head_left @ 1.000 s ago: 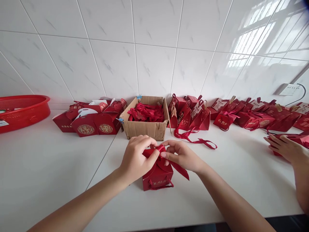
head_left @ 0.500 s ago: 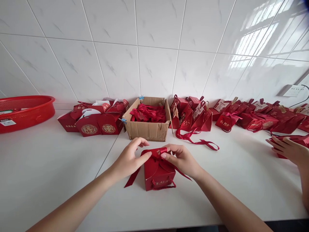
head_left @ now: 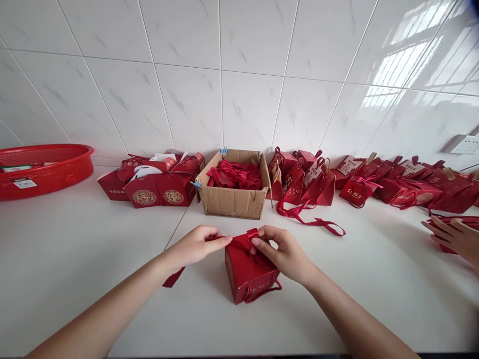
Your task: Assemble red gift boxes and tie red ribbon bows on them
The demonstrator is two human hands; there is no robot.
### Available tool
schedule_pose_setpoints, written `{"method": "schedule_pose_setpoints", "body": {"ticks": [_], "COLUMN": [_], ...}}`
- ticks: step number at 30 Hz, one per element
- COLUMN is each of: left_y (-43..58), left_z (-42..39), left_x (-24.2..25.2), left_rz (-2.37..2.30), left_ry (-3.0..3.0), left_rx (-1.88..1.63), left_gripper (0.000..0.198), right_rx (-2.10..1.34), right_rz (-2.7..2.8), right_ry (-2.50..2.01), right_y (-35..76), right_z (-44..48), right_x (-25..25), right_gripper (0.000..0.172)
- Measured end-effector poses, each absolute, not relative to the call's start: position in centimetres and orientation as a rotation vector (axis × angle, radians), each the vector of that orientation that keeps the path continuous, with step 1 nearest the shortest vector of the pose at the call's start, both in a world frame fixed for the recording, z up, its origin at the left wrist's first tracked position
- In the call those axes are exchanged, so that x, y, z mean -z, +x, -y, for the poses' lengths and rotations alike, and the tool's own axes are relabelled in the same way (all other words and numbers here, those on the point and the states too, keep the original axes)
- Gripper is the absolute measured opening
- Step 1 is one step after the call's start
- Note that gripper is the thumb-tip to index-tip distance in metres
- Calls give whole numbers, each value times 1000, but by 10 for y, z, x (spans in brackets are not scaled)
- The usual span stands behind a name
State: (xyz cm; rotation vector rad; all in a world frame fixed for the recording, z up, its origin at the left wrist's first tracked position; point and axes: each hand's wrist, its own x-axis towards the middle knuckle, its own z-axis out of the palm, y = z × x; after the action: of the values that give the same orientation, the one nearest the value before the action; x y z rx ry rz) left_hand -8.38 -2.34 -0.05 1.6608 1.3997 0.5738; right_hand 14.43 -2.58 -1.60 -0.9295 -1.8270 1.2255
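A red gift box [head_left: 251, 271] with a twisted cord handle stands on the white table in front of me, turned slightly. Red ribbon [head_left: 253, 233] lies over its top. My left hand [head_left: 200, 245] pinches one length of the ribbon to the left of the box, and the loose end hangs below my wrist. My right hand [head_left: 282, 249] is closed on a ribbon loop at the box's top, thumb and index finger together. Part of the ribbon and the box's right upper side are hidden behind my right fingers.
Behind the box sits a cardboard box [head_left: 232, 202] of red ribbons. Red gift boxes [head_left: 160, 189] stand left of it, more red bags [head_left: 294, 179] right. A loose ribbon [head_left: 310, 219] lies on the table. A red plastic basket [head_left: 56, 172] is far left; another person's hand [head_left: 454, 237] rests on a box at right.
My left hand has closed on the ribbon and drawn it leftward, away from the box. The gift box has turned a little. My right hand keeps its hold on the loop.
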Motion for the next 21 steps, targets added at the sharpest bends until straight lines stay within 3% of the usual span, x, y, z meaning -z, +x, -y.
{"method": "schedule_pose_setpoints", "body": {"ticks": [9,13,17,21], "left_y": [-78,-56,-38,-31], "left_z": [48,47,36,26], "left_x": [-49,-60,-63,-57], "left_rz": [-1052,-852,-852,-868], "left_ry": [1476,1457,1430,1459], "left_rx": [-545,-699,-915,-908], "left_gripper": [36,21,15,17], "right_rx": [-791,-574,-543,-641], "right_rz": [1862,1994,2073,2000], "right_ry": [-1138,-1056,-937,-941], "right_y": [133,131,135,137], "right_z": [34,36,38,38], "right_x": [24,25,23,25], "right_gripper": [11,16,18,22]}}
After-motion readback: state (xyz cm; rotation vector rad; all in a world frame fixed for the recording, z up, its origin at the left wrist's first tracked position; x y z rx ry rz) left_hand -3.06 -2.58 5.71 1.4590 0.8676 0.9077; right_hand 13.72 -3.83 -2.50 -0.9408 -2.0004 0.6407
